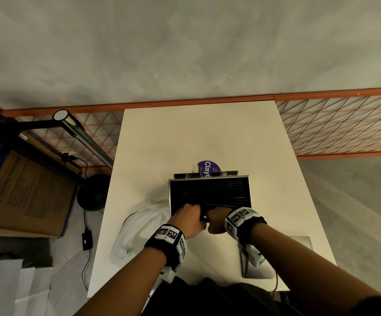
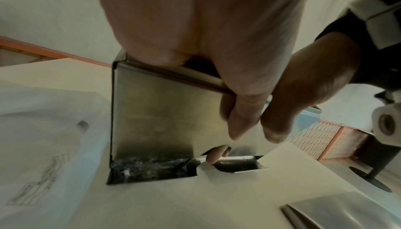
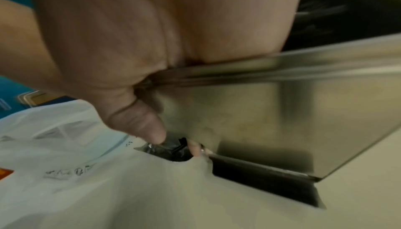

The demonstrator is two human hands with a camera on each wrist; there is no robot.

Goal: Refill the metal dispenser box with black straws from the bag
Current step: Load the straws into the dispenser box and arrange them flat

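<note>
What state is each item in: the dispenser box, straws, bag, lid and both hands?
Metal dispenser box: open-topped, upright.
Black straws: lying inside the box.
Plastic bag: slumped beside the box.
Metal lid: off, on the table.
Left hand: gripping the box rim.
Right hand: gripping the box rim.

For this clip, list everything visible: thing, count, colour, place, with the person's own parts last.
table: one, cream, centre
dispenser box: one, steel, open-topped, mid-table
straws: many, black, filling the box
bag: one, clear-white plastic, on the table left of the box
lid: one, steel, on the table near right
sticker: one, purple, behind the box
lamp: one, black, left of the table
carton: one, brown and blue, far left
mesh rail: one, orange, behind the table
left hand: grips the box's near rim
right hand: grips the near rim beside it
</note>
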